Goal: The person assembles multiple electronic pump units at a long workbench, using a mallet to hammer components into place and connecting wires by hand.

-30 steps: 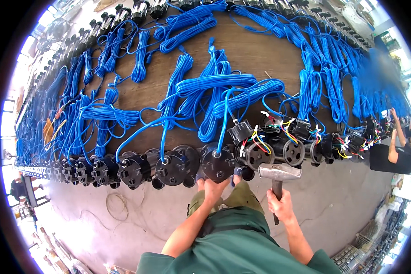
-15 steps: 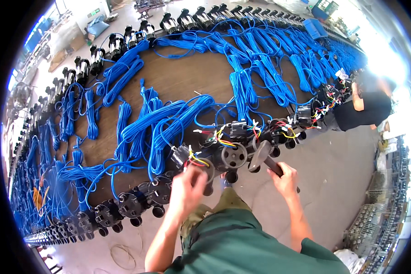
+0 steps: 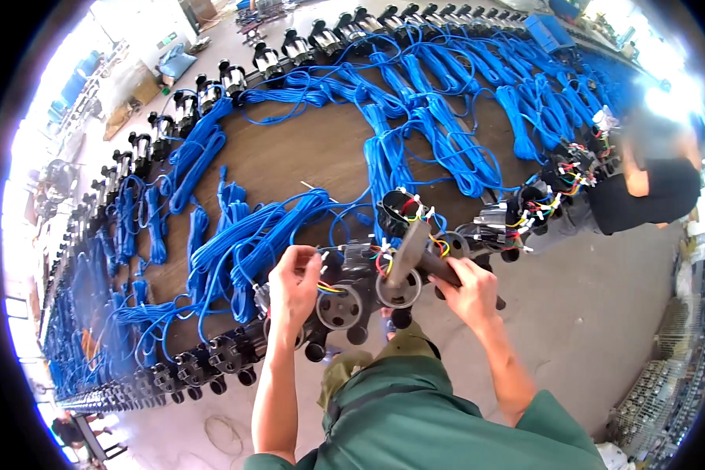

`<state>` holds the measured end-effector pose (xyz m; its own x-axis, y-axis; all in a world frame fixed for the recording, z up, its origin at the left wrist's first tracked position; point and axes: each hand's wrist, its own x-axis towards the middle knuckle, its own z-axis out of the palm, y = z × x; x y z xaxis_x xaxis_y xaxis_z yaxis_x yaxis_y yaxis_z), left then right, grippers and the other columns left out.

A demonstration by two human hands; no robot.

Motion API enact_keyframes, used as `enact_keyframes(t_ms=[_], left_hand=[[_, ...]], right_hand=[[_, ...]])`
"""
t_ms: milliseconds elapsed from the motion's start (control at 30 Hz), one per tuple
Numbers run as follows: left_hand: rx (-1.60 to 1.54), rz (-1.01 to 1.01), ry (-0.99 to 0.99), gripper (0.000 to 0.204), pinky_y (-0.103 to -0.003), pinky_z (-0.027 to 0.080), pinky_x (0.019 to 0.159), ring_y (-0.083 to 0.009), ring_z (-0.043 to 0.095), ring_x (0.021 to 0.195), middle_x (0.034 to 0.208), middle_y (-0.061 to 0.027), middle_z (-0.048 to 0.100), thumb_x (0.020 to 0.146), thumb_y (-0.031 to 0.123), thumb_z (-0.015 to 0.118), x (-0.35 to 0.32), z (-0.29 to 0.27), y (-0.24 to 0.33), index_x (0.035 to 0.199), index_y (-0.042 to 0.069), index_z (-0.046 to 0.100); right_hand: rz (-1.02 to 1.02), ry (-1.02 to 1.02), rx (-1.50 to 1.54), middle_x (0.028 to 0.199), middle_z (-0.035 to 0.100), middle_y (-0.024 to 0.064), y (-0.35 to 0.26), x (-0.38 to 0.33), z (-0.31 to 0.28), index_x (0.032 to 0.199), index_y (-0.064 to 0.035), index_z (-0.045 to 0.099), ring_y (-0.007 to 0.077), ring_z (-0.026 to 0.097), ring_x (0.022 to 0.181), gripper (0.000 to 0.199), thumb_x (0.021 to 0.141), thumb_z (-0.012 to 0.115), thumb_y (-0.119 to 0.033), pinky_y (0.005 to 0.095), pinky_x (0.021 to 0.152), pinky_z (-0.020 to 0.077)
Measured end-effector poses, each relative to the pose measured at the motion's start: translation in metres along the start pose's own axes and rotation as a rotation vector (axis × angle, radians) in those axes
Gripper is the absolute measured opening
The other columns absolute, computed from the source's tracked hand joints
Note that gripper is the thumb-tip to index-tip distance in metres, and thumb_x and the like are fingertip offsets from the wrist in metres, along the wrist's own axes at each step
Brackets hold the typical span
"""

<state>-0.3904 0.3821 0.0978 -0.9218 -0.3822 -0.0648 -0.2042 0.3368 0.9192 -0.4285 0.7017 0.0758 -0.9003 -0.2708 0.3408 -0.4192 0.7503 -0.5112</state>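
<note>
My right hand is wrapped round the dark handle of a mallet. The mallet's grey-brown head is raised over a grey round end cap with holes in it. My left hand has its fingers curled together beside another round end cap, close to a black motor housing; whatever it pinches is hidden. Red and yellow wires with white connectors come out near the caps. To the right, an uncapped black cylinder shows wires at its mouth.
Bundles of blue cable lie across the brown table. Rows of black and silver pump bodies line its edges. A co-worker in a dark shirt stands at the right. Wire racks stand at the lower right.
The view has shifted along the row. My left hand has moved up and left. My right hand has brought the mallet left, over an end cap.
</note>
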Motion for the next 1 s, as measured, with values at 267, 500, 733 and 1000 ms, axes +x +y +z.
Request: enact_keyframes(t_ms=[267, 500, 733, 1000], left_hand=[[0.879, -0.453, -0.199, 0.06, -0.047, 0.057, 0.093, -0.0395, 0.072, 0.106, 0.111, -0.0284, 0.074, 0.086, 0.046, 0.075, 0.047, -0.096, -0.135, 0.112, -0.007, 0.069], [1.055, -0.614, -0.656, 0.054, -0.041, 0.063, 0.087, -0.031, 0.078, 0.099, 0.11, -0.0141, 0.079, 0.07, 0.039, 0.086, 0.065, -0.06, -0.106, 0.11, 0.004, 0.081], [0.968, -0.477, -0.189, 0.038, -0.044, 0.059, 0.094, -0.0398, 0.073, 0.109, 0.11, -0.0244, 0.076, 0.079, 0.02, 0.071, 0.044, -0.058, -0.097, 0.111, 0.002, 0.076], [-0.71, -0.002, 0.015, 0.066, -0.031, 0.053, 0.097, -0.0164, 0.067, 0.112, 0.122, -0.0074, 0.069, 0.074, -0.014, 0.064, -0.048, -0.095, -0.059, 0.138, 0.003, 0.06]], right_hand=[[0.08, -0.13, 0.153, 0.094, 0.072, 0.012, -0.008, -0.05, 0.02, 0.104, -0.0049, 0.071, 0.0355, 0.07, 0.081, 0.047, 0.069, 0.095, -0.023, 0.0435, 0.071, 0.056], [0.025, -0.122, 0.113, 0.1, 0.068, 0.0106, -0.004, -0.052, 0.031, 0.11, -0.0054, 0.068, 0.0354, 0.069, 0.085, 0.043, 0.077, 0.09, -0.023, 0.0434, 0.072, 0.0558], [-0.022, -0.046, -0.038, 0.112, 0.067, 0.0133, -0.05, -0.035, 0.009, 0.116, -0.0029, 0.065, 0.0364, 0.061, 0.107, 0.051, 0.077, 0.089, -0.027, 0.0484, 0.097, 0.0475], [0.36, -0.658, 1.028, 0.121, 0.072, 0.0093, -0.133, 0.043, 0.085, 0.124, -0.0012, 0.068, 0.0184, 0.068, 0.111, 0.05, 0.107, 0.057, -0.047, 0.0343, 0.097, 0.0515]])
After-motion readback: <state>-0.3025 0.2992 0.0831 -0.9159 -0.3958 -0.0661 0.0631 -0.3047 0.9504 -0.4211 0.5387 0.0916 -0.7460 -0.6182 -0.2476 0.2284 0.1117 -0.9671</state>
